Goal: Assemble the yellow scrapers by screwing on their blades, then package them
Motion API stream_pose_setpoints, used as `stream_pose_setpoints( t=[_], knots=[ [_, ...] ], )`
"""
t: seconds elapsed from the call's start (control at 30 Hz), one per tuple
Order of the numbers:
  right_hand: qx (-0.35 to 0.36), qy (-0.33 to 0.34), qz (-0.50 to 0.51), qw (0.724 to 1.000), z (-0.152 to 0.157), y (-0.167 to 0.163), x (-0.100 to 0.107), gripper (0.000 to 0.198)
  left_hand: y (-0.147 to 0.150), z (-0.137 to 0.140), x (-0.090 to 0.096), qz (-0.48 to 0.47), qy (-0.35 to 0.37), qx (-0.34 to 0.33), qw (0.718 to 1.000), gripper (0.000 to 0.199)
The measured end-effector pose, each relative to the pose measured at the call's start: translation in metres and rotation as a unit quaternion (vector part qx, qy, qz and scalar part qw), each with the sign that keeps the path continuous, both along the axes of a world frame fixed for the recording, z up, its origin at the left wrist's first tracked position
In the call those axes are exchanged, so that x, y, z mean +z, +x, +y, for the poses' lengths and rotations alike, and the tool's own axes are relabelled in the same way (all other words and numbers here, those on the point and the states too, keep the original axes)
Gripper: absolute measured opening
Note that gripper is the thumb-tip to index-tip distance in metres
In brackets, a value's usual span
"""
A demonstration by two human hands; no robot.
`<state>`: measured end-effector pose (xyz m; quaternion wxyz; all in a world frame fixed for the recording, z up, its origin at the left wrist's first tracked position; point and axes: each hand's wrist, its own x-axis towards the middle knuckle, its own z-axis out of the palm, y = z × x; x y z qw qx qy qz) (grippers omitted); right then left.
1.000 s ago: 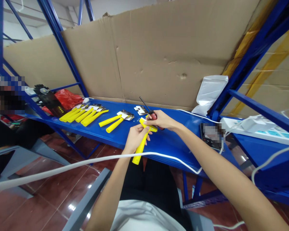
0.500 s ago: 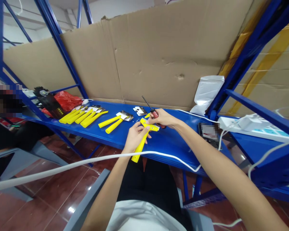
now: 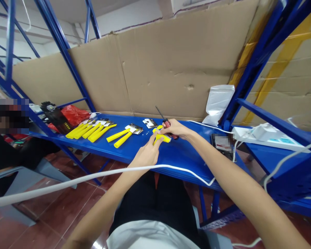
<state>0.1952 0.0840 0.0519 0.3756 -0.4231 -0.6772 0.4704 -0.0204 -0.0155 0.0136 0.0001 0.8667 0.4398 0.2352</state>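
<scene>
My right hand is closed around the red and black handle of a screwdriver, its thin shaft pointing up and away to the left. Its fingertips also meet the head of a yellow scraper with a pale blade edge. My left hand pinches that scraper from the near side, back of the hand up, and hides most of the handle. Just behind them lies a black and white blade piece, with a few tiny bits on the blue table.
Two yellow scrapers lie to the left, with several more beyond. A red plastic bag, phone, white pouch and power strip line the table. A white cable crosses in front. Another person sits at far left.
My left hand has shifted forward and turned over, now gripping nearer the scraper's head. The handle, which pointed toward me, has swung out of sight. The right hand keeps hold of the screwdriver.
</scene>
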Motion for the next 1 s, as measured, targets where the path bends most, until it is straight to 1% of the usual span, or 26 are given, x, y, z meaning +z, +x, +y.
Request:
stream_pose_setpoints(
  t=[0.13, 0.23, 0.3, 0.33, 0.37, 0.4, 0.43, 0.47, 0.5, 0.57, 0.63, 0.67, 0.7, 0.73, 0.77, 0.8, 0.9, 1.0],
  knots=[
    [0.003, -0.011, -0.001, 1.000, 0.001, -0.004, -0.006, 0.064, -0.003, -0.001, -0.006, 0.024, -0.006, 0.004, 1.000, 0.063],
    [0.001, -0.018, -0.003, 1.000, 0.002, -0.008, -0.009, 0.065, -0.007, 0.001, -0.014, 0.003, -0.012, 0.006, 1.000, 0.067],
    [0.000, -0.017, -0.002, 1.000, 0.002, -0.011, -0.010, 0.065, -0.010, 0.004, -0.019, -0.051, -0.012, -0.006, 0.999, 0.065],
    [-0.001, -0.014, -0.002, 1.000, 0.002, -0.012, -0.011, 0.063, -0.012, 0.005, -0.021, -0.096, -0.014, -0.020, 0.995, 0.062],
    [-0.002, -0.009, -0.001, 1.000, 0.002, -0.013, -0.011, 0.061, -0.014, 0.005, -0.023, -0.155, -0.024, -0.037, 0.987, 0.058],
    [-0.003, -0.002, -0.001, 1.000, 0.003, -0.013, -0.011, 0.059, -0.015, 0.006, -0.024, -0.226, -0.043, -0.054, 0.972, 0.053],
    [-0.006, 0.008, -0.001, 1.000, 0.004, -0.012, -0.011, 0.057, -0.017, 0.005, -0.024, -0.306, -0.071, -0.069, 0.947, 0.047],
    [-0.010, 0.019, -0.003, 1.000, 0.006, -0.011, -0.012, 0.056, -0.018, 0.004, -0.023, -0.390, -0.104, -0.080, 0.912, 0.040],
    [-0.015, 0.031, -0.009, 0.999, 0.008, -0.010, -0.012, 0.056, -0.019, 0.003, -0.022, -0.470, -0.138, -0.090, 0.867, 0.036],
    [-0.031, 0.060, -0.030, 0.997, 0.013, -0.005, -0.015, 0.055, -0.021, -0.001, -0.018, -0.603, -0.200, -0.116, 0.763, 0.036],
    [-0.042, 0.087, -0.062, 0.993, 0.017, 0.000, -0.018, 0.050, -0.020, -0.006, -0.012, -0.694, -0.242, -0.159, 0.659, 0.041],
    [-0.041, 0.098, -0.078, 0.991, 0.019, 0.002, -0.020, 0.046, -0.019, -0.008, -0.008, -0.726, -0.257, -0.180, 0.612, 0.044],
    [-0.036, 0.106, -0.094, 0.989, 0.020, 0.003, -0.022, 0.040, -0.017, -0.009, -0.005, -0.749, -0.267, -0.197, 0.573, 0.045],
    [-0.028, 0.112, -0.108, 0.987, 0.021, 0.003, -0.024, 0.036, -0.015, -0.010, -0.003, -0.767, -0.271, -0.206, 0.544, 0.046],
    [-0.017, 0.117, -0.120, 0.986, 0.021, 0.003, -0.026, 0.032, -0.013, -0.011, -0.001, -0.778, -0.273, -0.208, 0.526, 0.047],
    [-0.007, 0.120, -0.132, 0.984, 0.021, 0.003, -0.027, 0.030, -0.010, -0.010, 0.001, -0.784, -0.273, -0.205, 0.518, 0.048],
    [0.023, 0.126, -0.164, 0.978, 0.018, -0.001, -0.031, 0.024, -0.004, -0.008, -0.001, -0.788, -0.274, -0.186, 0.519, 0.051],
    [0.041, 0.128, -0.190, 0.972, 0.016, -0.004, -0.034, 0.016, -0.002, -0.004, -0.011, -0.783, -0.292, -0.186, 0.518, 0.052]
  ],
)
